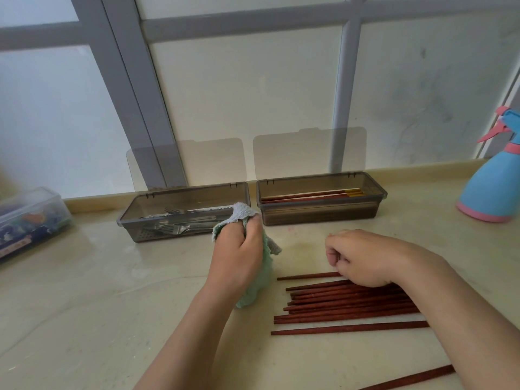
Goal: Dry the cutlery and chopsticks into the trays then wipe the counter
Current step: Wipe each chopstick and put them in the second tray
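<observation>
Spray bottle, blue body with pink base band, collar and trigger, stood upright near the right back corner of the surface, partly cut off by the picture edge. Clear lidded plastic box sat at the left edge, toward the back; contents coloured, blurred, not identifiable. Behind the back edge: window with frosted panes and grey frame bars, one wide upright left of centre, one narrow pale upright right of centre. Smudges marked the right-hand pane.
</observation>
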Available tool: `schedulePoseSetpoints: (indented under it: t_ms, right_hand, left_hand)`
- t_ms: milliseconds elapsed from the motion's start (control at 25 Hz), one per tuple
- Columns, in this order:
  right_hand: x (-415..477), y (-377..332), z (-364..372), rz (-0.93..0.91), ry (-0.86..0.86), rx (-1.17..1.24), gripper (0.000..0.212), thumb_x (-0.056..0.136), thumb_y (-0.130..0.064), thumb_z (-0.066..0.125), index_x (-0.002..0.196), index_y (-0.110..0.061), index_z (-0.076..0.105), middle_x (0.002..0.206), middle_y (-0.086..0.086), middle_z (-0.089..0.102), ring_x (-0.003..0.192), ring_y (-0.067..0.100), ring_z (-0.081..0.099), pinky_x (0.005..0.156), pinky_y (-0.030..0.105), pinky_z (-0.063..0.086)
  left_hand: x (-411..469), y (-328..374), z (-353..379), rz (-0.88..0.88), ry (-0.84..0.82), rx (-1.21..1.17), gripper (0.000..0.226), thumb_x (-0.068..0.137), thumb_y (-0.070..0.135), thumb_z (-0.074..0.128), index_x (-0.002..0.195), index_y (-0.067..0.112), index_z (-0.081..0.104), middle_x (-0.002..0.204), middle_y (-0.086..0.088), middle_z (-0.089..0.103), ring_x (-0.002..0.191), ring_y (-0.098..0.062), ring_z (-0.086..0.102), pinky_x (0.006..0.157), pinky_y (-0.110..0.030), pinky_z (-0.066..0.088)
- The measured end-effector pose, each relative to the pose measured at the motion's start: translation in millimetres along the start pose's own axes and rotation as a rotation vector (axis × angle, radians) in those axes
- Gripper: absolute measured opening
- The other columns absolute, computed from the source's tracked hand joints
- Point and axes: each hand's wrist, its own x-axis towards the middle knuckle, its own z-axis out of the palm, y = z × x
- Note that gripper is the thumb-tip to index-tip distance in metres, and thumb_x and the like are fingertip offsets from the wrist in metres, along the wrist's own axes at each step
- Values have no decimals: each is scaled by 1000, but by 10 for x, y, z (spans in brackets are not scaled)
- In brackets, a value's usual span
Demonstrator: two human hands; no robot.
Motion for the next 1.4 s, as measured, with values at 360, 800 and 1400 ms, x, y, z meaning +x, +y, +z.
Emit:
schedulePoseSetpoints:
  t_ms: [360,800,1400]
  right_hand:
    - [-44,10,-24,11,-14,-5,16,92,-15,60,97,-30,59,100,-13,52,90,8,52,77,22,47]
    - [-41,-65,-61,-79,390,252,11,107,-24,41,97,-27,47,81,-3,56,67,12,51,59,29,40]
    - [-3,-336,110,-328,480,457,16,103,-20,51,93,-32,50,83,-4,62,62,7,55,56,24,47]
  left_hand:
    - [17,-38,-7,-5,7,0,55,104,26,43,52,19,30,40,12,30,40,-8,27,42,-20,26]
    - [58,-87,24,-97,140,-123,46,105,31,40,65,10,49,58,1,56,56,-14,52,61,-41,50]
    - [-36,41,42,-65,82,-273,74,89,61,35,86,-9,57,81,-33,57,74,-46,58,69,-57,53]
